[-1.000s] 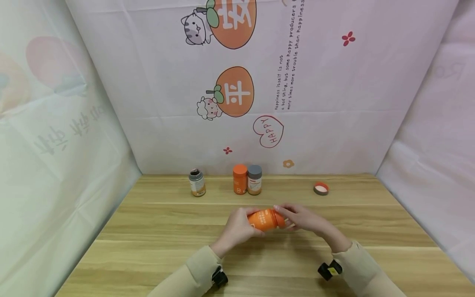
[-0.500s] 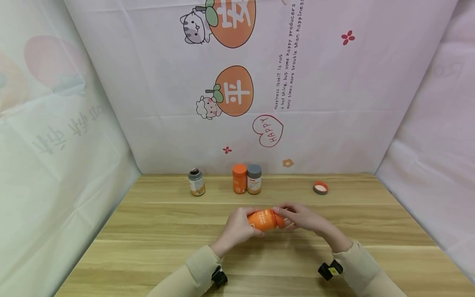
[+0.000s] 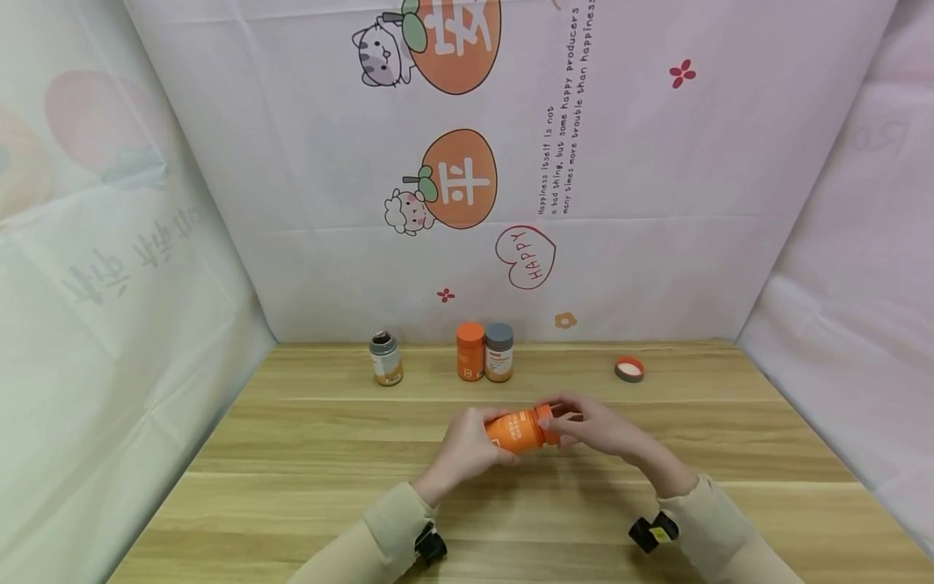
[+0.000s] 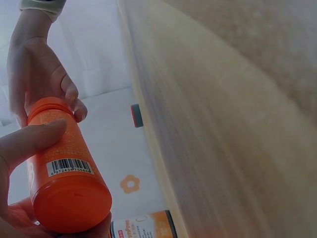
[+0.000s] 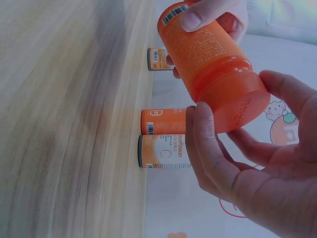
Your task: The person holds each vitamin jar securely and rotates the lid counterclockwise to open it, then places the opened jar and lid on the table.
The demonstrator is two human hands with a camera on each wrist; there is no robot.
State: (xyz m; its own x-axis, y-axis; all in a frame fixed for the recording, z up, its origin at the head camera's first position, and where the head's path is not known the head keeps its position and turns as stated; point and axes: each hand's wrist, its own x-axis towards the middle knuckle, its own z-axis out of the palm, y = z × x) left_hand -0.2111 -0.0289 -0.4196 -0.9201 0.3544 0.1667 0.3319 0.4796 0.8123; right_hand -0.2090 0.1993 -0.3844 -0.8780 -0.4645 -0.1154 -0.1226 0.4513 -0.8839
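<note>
An orange bottle [image 3: 515,431] is held tilted in the air above the table, with its capped end toward the right. My left hand [image 3: 467,444] grips its body; in the left wrist view the thumb lies along the side above a barcode, and the round base faces that camera. On the orange cap [image 5: 238,99], the thumb and fingers of my right hand [image 3: 597,424] pinch the rim from opposite sides. The cap sits on the bottle's neck. In the head view, the right fingers partly cover it.
At the back of the wooden table [image 3: 306,470] stand an uncapped grey-necked bottle [image 3: 387,359], an orange bottle [image 3: 470,354] and a grey-capped bottle [image 3: 499,354]. A loose grey-and-orange cap [image 3: 629,369] lies at the back right. Printed white cloth [image 3: 620,268] hangs behind.
The fingers of my right hand have shifted round the cap and changed their hold. The bottle and my left hand have stayed almost in place.
</note>
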